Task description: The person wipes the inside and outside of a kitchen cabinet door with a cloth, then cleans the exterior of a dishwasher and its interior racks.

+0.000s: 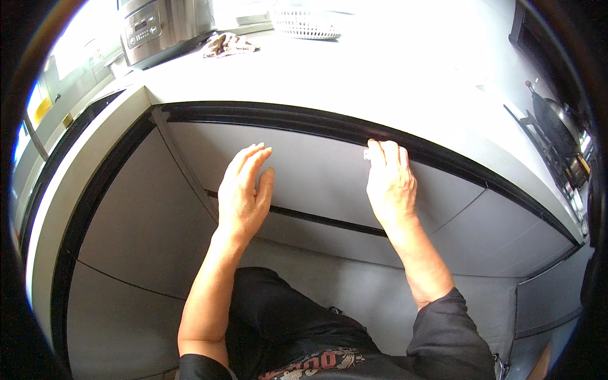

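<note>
My right hand [392, 178] is at the upper edge of a light grey drawer front [313, 166], just below the black recessed handle rail [285, 118] under the white countertop [304, 80]. Its fingers are bent over that edge, and their tips are partly hidden. A small pale, clear-looking thing [366, 154] shows beside the fingers; I cannot tell what it is or whether the hand grips it. My left hand [247, 185] hovers in front of the same drawer front, fingers raised and thumb apart, with nothing in it.
On the countertop stand a steel appliance with a button panel [166, 28], a crumpled patterned cloth [228, 45] and a white perforated basket [308, 24]. Dark pans and utensils [553, 123] are at the far right. Grey cabinet doors [137, 213] flank me on the left.
</note>
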`<state>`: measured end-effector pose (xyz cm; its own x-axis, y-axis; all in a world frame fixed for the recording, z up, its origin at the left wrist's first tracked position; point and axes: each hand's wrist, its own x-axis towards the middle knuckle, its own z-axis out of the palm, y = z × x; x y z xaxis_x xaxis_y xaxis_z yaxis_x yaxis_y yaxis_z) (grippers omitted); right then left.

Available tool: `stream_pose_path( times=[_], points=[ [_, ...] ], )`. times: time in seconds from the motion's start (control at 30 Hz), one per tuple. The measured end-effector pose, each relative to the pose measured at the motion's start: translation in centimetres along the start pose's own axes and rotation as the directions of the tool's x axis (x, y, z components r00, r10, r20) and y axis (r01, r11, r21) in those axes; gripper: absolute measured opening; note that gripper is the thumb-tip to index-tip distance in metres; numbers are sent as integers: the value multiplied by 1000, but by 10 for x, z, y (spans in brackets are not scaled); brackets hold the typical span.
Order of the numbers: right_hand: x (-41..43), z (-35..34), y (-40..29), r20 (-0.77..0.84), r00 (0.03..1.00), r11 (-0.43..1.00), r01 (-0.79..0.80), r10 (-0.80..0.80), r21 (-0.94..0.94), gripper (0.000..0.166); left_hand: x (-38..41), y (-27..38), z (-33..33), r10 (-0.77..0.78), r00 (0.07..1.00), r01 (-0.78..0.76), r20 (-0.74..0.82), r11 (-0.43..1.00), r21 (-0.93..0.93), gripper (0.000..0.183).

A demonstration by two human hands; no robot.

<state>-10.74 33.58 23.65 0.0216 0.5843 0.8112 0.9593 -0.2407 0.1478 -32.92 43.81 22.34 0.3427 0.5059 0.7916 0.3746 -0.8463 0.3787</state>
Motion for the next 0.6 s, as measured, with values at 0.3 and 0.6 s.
stream_pose_path(
  times=[0.3,0.6],
  points=[
    [1,1,-4,6,999,999,-32,32,-28,26,58,1,11,-493,762,448,420,-68,-892,46],
    [1,2,-2,9,999,999,-35,35,-22,31,93,-1,22,-528,698,421,484,-244,-874,17]
  ],
)
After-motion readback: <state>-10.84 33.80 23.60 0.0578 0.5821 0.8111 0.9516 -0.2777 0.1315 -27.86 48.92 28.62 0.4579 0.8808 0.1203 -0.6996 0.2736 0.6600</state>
